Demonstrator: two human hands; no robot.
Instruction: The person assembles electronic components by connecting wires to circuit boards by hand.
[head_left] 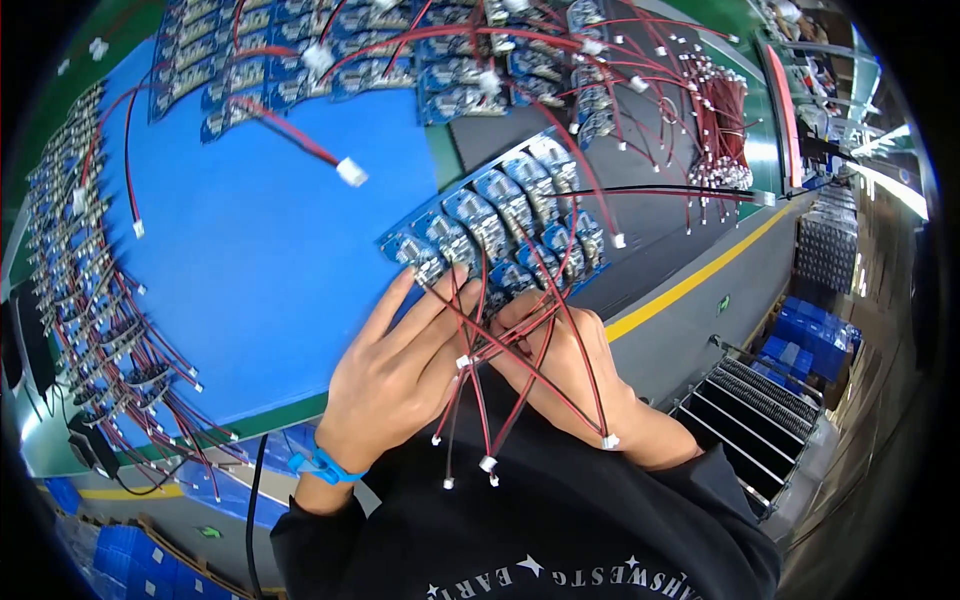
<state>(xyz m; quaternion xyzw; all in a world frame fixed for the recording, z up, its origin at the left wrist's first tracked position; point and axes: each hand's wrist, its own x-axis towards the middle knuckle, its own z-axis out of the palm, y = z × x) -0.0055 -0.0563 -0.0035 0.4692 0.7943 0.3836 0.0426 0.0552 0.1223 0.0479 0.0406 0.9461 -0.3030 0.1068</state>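
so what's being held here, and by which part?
Both hands, left hand and right hand, hold a panel of small blue circuit boards by its near edge; the fingers press there, and red-black leads drape over them.

1. The near end of the blue panel of small circuit boards [500, 215] lies hidden under the fingers of the left hand [395, 375] and right hand [560, 365].
2. The rows of blue circuit boards with red wires [330, 45] are cut off by the top edge.
3. The stacked blue plastic crates [815, 340] are too blurred to show any contents.
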